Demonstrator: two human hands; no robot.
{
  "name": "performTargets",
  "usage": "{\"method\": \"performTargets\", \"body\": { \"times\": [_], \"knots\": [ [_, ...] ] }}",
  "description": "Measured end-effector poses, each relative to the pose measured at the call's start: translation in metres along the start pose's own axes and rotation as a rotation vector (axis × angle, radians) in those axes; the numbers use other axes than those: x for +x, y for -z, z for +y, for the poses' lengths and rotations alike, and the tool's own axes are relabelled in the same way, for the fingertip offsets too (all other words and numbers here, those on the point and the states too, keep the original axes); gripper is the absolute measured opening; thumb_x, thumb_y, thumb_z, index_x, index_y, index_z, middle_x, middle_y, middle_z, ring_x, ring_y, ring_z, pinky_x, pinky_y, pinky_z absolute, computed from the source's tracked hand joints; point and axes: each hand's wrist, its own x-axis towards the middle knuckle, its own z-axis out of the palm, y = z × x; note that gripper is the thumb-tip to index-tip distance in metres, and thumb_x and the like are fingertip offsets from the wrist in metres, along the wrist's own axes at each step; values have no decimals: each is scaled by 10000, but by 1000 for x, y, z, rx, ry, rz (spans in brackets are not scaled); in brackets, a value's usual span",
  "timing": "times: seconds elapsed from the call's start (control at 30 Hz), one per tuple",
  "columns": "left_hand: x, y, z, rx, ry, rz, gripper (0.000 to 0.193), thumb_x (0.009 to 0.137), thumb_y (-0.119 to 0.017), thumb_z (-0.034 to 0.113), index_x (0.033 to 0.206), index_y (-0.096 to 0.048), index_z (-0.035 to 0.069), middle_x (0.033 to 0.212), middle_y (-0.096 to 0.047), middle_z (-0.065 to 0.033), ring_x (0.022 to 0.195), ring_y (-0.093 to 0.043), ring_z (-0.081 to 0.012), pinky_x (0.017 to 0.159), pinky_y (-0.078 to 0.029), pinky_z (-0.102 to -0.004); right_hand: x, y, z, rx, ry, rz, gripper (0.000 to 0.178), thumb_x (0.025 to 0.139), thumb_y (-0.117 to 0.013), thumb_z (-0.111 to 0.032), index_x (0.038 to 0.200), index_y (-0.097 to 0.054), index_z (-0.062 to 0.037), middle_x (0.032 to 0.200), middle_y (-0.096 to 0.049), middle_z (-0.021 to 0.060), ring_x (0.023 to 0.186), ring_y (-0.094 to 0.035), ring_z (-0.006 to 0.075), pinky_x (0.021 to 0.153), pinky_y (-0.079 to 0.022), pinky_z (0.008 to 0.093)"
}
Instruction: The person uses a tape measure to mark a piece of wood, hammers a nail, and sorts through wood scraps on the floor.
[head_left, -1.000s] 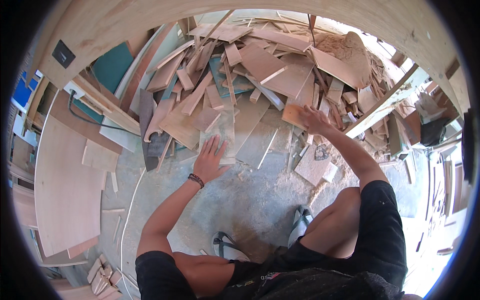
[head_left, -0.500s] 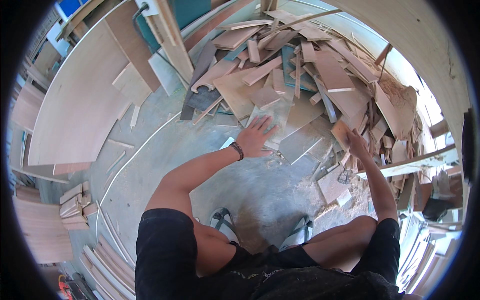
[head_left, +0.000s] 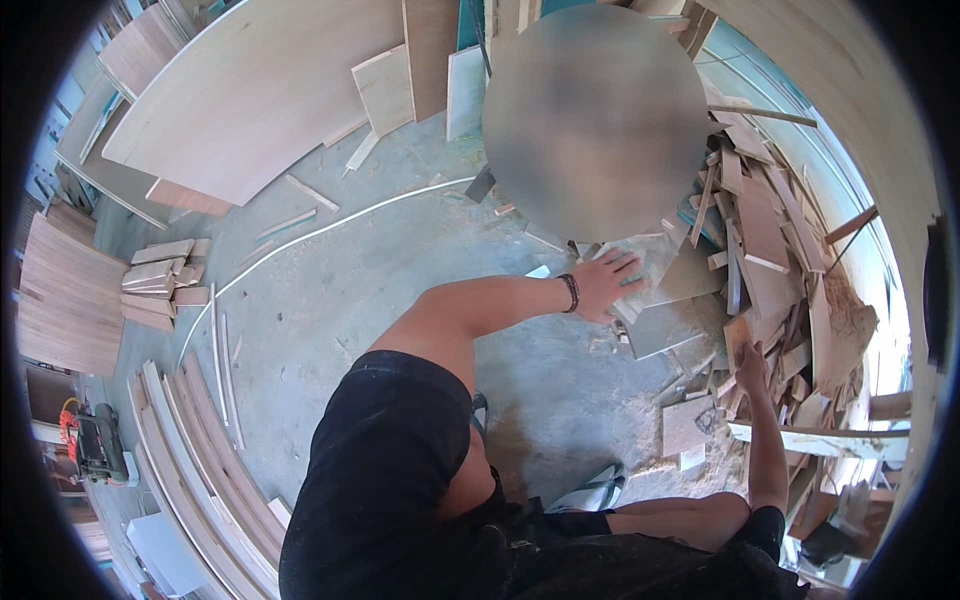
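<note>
My left hand, a dark bracelet at its wrist, is open with fingers spread at the near edge of the scrap pile. Its fingers reach over a pale, dusty board; whether they press on it I cannot tell. A grey flat panel lies just nearer than that hand. At the pile's right side my right hand is closed on a small flat piece of wood, which it holds by the near end. Offcuts of many lengths are heaped around and beyond it. A round blurred patch hides the pile's far left part.
A large curved-looking plywood sheet leans at the back left. Short wood blocks are stacked at the left, with long strips near the lower left. A thin white line or cable runs along the floor. Sawdust lies at the right.
The view has swung left, so the pile and both hands appear farther right. My left hand remains spread by the pale board, and my right hand keeps hold of the wood piece.
</note>
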Motion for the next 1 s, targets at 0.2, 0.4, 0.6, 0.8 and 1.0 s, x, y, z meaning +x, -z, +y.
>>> {"method": "performTargets", "body": {
  "times": [0.2, 0.4, 0.6, 0.8, 1.0],
  "knots": [
    [-1, -1, -3, -30, 13, 1, 919, 792, -741, 467, 1558, -394, 95, 1591, -355, -256, 1510, -295, -396, 1258, -194, -537, 4, 28, -32, -47, -65, -134, 159, 974, -587, -115, 1115, -599, -41, 1191, -560, 283, 1063, -630, 520, 867, -525, 578],
    [1, -1, -4, -40, -3, 8, 904, 794, -732, 472, 1551, -407, 101, 1591, -356, -259, 1514, -290, -403, 1258, -201, -536, 10, 28, -28, -19, -109, -166, 213, 942, -613, -97, 1154, -627, -84, 1312, -544, 307, 1105, -635, 492, 912, -525, 572],
    [1, -13, -7, -22, -16, 38, 955, 765, -757, 516, 1546, -412, 86, 1586, -356, -274, 1505, -306, -415, 1256, -184, -559, 10, 2, -7, -135, -19, -38, 306, 940, -593, -70, 1243, -603, -113, 1352, -530, 370, 1078, -640, 515, 901, -543, 566],
    [-2, -11, -8, -50, -19, 33, 952, 764, -746, 515, 1544, -410, 84, 1586, -351, -277, 1509, -300, -415, 1258, -182, -564, 18, 26, -30, -217, -115, -286, 637, 805, -727, 10, 1405, -530, -77, 1559, -366, 342, 1203, -616, 488, 1007, -532, 508],
    [-2, 1, -4, -34, -13, 23, 964, 743, -751, 483, 1545, -398, 80, 1576, -359, -282, 1504, -309, -409, 1253, -194, -562, 25, 25, -26, -260, -76, -341, 589, 831, -675, 29, 1396, -522, -39, 1550, -367, 355, 1198, -611, 499, 1009, -532, 505]
  ]
}}
